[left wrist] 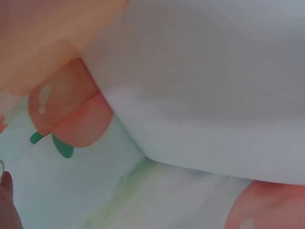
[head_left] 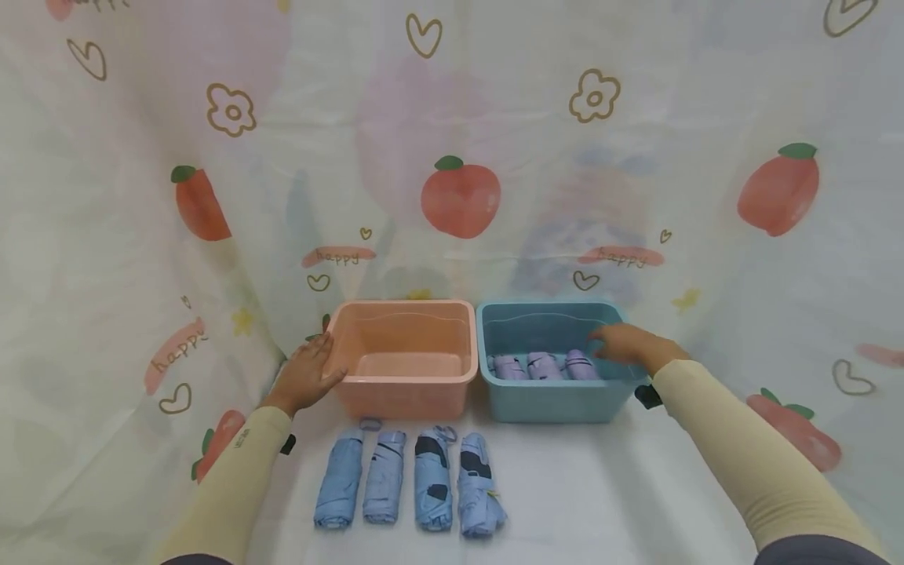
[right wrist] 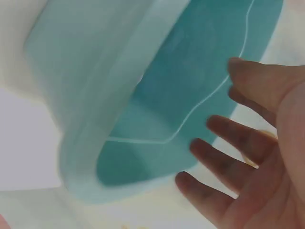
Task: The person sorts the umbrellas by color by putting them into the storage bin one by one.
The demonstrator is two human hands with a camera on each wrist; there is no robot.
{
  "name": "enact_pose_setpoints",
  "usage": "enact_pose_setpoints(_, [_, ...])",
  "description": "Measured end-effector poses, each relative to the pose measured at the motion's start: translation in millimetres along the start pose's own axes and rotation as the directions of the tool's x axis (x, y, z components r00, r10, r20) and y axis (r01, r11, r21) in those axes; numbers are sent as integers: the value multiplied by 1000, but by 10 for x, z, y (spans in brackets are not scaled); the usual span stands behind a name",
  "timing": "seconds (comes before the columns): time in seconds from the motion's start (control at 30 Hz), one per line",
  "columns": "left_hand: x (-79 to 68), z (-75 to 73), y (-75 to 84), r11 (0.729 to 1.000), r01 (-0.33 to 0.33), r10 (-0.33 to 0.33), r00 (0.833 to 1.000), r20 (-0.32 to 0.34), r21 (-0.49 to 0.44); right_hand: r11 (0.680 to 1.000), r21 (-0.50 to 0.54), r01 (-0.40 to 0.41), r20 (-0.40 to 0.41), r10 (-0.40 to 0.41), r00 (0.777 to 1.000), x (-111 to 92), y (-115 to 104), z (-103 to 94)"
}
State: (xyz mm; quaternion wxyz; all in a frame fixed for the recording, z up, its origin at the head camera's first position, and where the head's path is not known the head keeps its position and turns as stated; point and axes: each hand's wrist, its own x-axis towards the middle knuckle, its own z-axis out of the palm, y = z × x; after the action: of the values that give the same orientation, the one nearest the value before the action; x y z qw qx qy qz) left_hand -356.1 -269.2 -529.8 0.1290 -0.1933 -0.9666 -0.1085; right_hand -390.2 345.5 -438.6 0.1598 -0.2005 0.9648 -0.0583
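Note:
My left hand (head_left: 305, 377) rests at the left rim of an orange-pink plastic bin (head_left: 410, 400), its fingers straight. In the left wrist view, only part of that hand (left wrist: 8, 205) shows at the lower left edge. Over the right end of a teal bin (head_left: 558, 404) is my right hand (head_left: 627, 345), holding nothing. The right wrist view has this hand (right wrist: 252, 157) with fingers spread beside the teal rim (right wrist: 78, 176). Inside the teal bin lie three rolled purple folding umbrellas, the right one (head_left: 581, 365) nearest that hand.
In front of the bins, several rolled blue folding umbrellas (head_left: 432, 482) lie side by side on the white tabletop (head_left: 579, 502). The two bins stand next to each other. Behind and beside them hangs a fruit-printed cloth (head_left: 325, 157).

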Motion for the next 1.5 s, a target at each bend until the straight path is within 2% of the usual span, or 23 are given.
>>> enact_pose_setpoints(0.13, [1,-65,27,999,36,-35,998,52,-19,999,-53,-9,-100,4,995,-201,-29,15])
enact_pose_setpoints(0.23, [0,-92,40,998,54,-51,997,61,-44,995,-80,-64,-171,49,984,-321,-26,109])
enact_pose_setpoints(0.43, [-56,-155,54,986,20,-28,999,-45,-168,978,-122,-169,-295,127,947,-482,27,361])
enact_pose_setpoints(0.57, [-132,-188,35,966,14,-37,996,-87,-257,977,-48,-208,-335,180,925,-518,87,490])
enact_pose_setpoints(0.67, [-226,-202,30,960,79,-96,994,-52,-267,974,9,-226,-363,214,907,-506,142,579])
enact_pose_setpoints(0.8, [-401,-185,38,955,181,-184,983,9,-235,966,90,-243,-394,258,882,-481,165,700])
enact_pose_setpoints(0.9, [-541,-140,51,953,203,-205,979,15,-227,960,137,-245,-399,280,873,-468,161,780])
enact_pose_setpoints(1.0, [-662,-59,85,948,225,-227,974,17,-224,957,152,-246,-392,287,874,-477,169,849])
enact_pose_setpoints(1.1, [-812,79,108,945,256,-255,966,29,-206,961,146,-233,-393,273,878,-443,167,913])
enact_pose_setpoints(1.3, [-1025,332,269,946,265,-257,964,66,-186,967,145,-210,-415,252,874,-468,202,993])
enact_pose_setpoints(1.43, [-1184,405,382,926,300,-280,953,114,-229,965,166,-203,-422,255,870,-451,189,1003])
enact_pose_setpoints(1.5, [-1256,417,420,912,329,-300,942,150,-244,964,173,-203,-420,259,870,-438,175,996])
